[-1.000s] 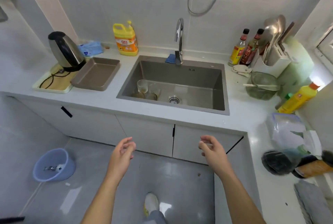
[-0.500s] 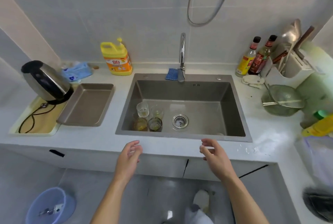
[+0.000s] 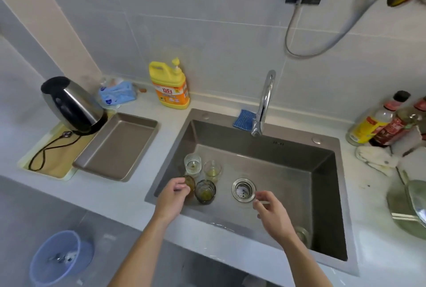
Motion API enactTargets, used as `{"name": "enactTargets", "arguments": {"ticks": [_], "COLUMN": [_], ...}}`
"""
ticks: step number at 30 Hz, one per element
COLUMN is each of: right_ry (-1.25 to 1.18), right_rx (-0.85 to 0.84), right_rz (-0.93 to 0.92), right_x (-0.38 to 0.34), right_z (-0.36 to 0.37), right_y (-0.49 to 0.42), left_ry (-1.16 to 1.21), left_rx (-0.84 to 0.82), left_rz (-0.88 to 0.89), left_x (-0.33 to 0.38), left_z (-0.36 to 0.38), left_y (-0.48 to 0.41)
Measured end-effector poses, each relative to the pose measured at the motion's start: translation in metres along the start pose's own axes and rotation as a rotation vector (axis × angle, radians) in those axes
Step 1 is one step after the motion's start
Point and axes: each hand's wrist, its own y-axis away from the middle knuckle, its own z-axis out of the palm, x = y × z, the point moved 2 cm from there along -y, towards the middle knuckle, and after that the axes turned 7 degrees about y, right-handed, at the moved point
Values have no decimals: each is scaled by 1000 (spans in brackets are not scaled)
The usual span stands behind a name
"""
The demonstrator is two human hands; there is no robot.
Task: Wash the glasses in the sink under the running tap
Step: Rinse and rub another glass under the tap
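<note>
Several glasses stand at the left of the steel sink (image 3: 288, 171): a clear ribbed glass (image 3: 192, 164), a small clear glass (image 3: 212, 169), an amber glass (image 3: 190, 182) and a dark green glass (image 3: 205, 191). My left hand (image 3: 171, 198) reaches over the sink's front edge, its loosely curled fingers right at the amber glass and partly hiding it; I cannot tell if they touch it. My right hand (image 3: 273, 214) hovers just right of the drain (image 3: 243, 189) with relaxed fingers, holding nothing. No water falls from the chrome tap (image 3: 265, 102).
A blue sponge (image 3: 244, 119) lies beside the tap. On the left counter are a yellow detergent bottle (image 3: 170, 85), a grey tray (image 3: 119, 146) and a kettle (image 3: 71, 104). Sauce bottles (image 3: 380, 120) and a strainer (image 3: 410, 203) crowd the right. A blue bin (image 3: 57, 256) stands on the floor.
I have stepped closer to the sink. Both hands moved forward from the counter's front edge into the sink, the left to the amber glass and the right to the drain.
</note>
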Motion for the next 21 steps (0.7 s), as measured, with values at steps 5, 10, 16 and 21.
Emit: {"name": "enactTargets", "arguments": {"ticks": [5,10,16,21], "right_ry": [10,9,43,44], "right_rx": [-14,14,35,43], "right_rz": [34,111,235,291], "right_x": [-7,-11,-9,-5], "right_z": [0,12,35,45], "right_y": [-42,-75,-110,-137], "left_ry": [-134,-214,-303,-412], "left_rx": [43,-9,-65,-90], "left_rz": [-64,-129,-166,-168], "left_x": [16,24,14,-1], "left_z": [13,23,39,60], "left_y": [-39,-94,-161,-193]}}
